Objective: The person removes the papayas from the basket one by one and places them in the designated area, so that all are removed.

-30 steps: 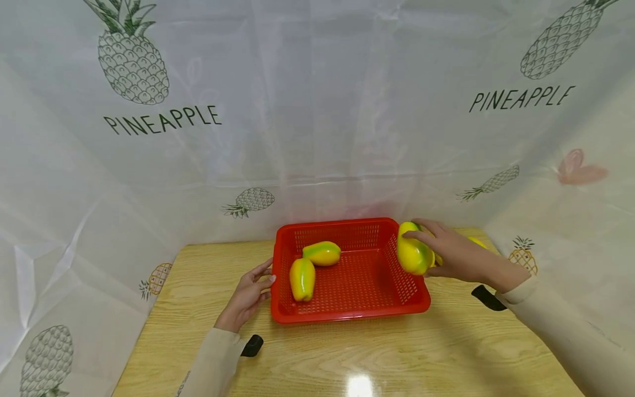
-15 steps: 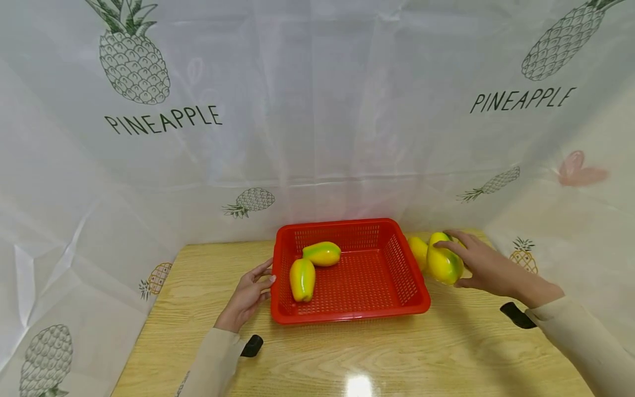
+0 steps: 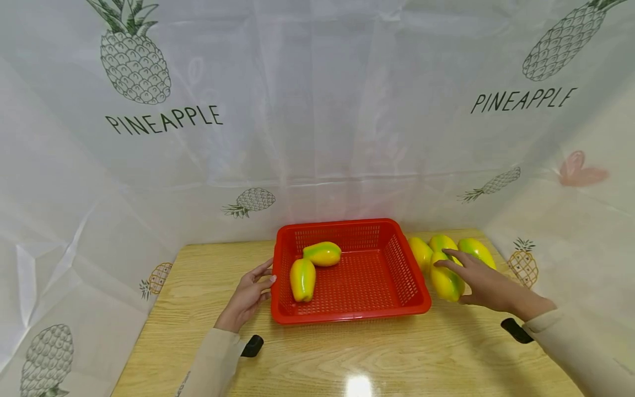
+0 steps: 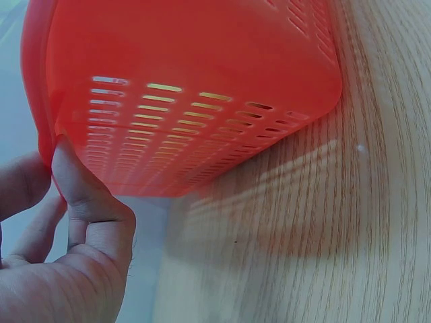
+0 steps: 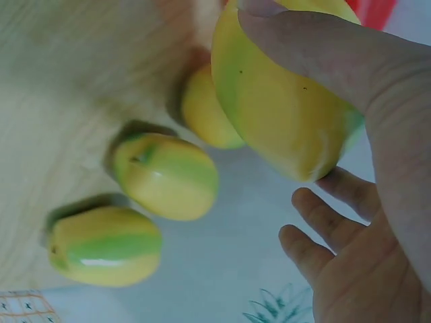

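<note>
My left hand [image 3: 244, 300] pinches the left rim of a red plastic basket [image 3: 349, 317]; in the left wrist view the thumb [image 4: 84, 182] presses the rim's outer side. Two yellow-green mangoes [image 3: 302, 280] lie in the basket's left part, touching. My right hand [image 3: 488, 281] holds another mango [image 3: 445, 280] between thumb and fingers, right of the basket. In the right wrist view this held mango [image 5: 289, 87] looks nearer than the three others, and some fingers are off it. Whether it touches the table cannot be told.
Three more mangoes [image 3: 477, 251] rest on the wooden table [image 3: 317, 353] right of the basket, close to the held one. White sheeting [image 3: 342, 138] printed with pineapples stands behind and at both sides. Black straps hang near both wrists.
From over the basket's right edge, my right hand has carried the mango rightward and then lower and nearer, uncovering the mangoes behind. The left hand and basket stay put.
</note>
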Action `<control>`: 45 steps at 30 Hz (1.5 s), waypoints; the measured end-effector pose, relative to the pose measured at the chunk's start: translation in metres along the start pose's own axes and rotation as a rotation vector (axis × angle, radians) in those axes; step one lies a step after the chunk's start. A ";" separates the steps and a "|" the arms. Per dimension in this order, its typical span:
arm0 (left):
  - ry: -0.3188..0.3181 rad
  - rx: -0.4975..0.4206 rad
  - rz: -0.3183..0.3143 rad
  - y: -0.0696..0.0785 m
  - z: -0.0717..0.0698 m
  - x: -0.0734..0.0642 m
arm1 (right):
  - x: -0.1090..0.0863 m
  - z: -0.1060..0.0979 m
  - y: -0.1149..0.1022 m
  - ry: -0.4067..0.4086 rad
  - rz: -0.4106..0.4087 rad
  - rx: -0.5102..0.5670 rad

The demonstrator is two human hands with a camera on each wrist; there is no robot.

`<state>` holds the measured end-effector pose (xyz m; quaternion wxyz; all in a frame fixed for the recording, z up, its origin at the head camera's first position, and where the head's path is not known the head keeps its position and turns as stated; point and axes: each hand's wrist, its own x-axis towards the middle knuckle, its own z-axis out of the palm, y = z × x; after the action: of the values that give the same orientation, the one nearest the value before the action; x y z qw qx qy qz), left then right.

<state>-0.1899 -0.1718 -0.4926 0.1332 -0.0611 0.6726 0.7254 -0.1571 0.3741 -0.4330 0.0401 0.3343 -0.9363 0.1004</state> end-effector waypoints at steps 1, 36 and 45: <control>0.001 -0.001 0.001 0.000 0.000 0.000 | -0.001 0.003 0.001 0.002 -0.008 -0.004; 0.014 0.000 -0.001 -0.002 0.000 0.000 | -0.015 0.053 0.016 0.044 -0.135 -0.092; 0.021 -0.007 -0.003 -0.002 0.000 0.001 | -0.016 0.056 0.017 0.053 -0.155 -0.105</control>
<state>-0.1904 -0.1716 -0.4948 0.1270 -0.0700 0.6712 0.7269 -0.1560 0.3848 -0.4928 0.0899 0.4005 -0.9101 0.0566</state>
